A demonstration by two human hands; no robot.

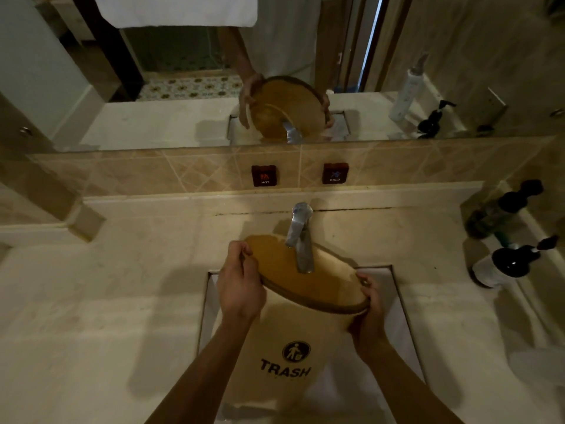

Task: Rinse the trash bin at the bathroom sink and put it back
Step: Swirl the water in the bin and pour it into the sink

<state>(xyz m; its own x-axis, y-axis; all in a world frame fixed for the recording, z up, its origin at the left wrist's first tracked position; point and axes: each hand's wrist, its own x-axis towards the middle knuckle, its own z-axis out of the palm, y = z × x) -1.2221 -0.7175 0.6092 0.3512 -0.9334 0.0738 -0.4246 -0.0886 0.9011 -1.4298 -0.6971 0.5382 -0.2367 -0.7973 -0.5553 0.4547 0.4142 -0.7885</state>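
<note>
Both hands grasp the trash bin (287, 347) by its rim, holding it tilted over the sink (397, 316) with its open mouth facing the wall. The left hand (240, 283) curls its fingers over the rim's far left side; the right hand (368, 304) clasps the near right edge. Just beyond the hands, the tap (301, 240) reaches down into the bin's mouth. Two dark pump bottles (504, 264) stand on the tabletop (107, 301), well to the right of the right hand.

Dim, warm yellowish light; soft shadows, slight blur, wide-angle bending at edges.
</note>
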